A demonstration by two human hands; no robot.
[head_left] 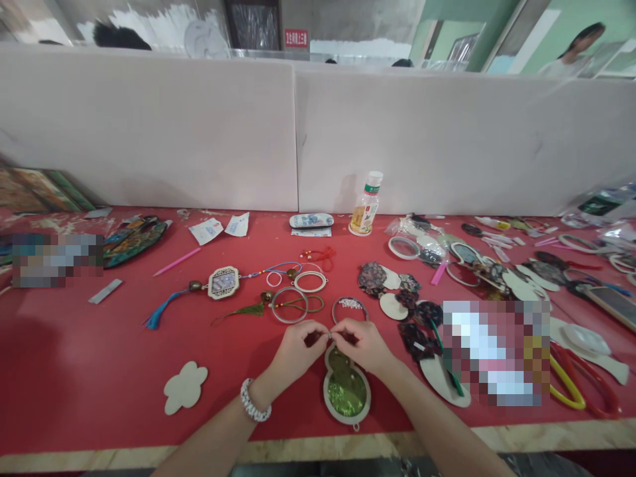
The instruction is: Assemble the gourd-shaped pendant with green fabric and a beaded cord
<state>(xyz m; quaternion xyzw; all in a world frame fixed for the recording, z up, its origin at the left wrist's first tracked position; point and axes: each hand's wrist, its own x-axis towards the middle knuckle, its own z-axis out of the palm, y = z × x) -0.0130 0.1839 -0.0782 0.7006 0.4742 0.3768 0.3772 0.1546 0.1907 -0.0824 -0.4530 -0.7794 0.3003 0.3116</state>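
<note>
Pinching a tiny piece (330, 336), type unclear, left hand (297, 350) and right hand (366, 347), fingertips closed near green gourd-shaped pendant (346, 395); loosened pinch could drop it.

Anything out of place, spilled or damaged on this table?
Nothing looks clearly spilled or broken. The messiest spot is right of centre, where pale pieces and dark patterned pieces overlap untidily. Below the left hand and right hand, the gourd-shaped piece looks intact. Pixelation hides parts of the table.

Single head-worn view, facing forward and down over nearby red table (124, 358).
</note>
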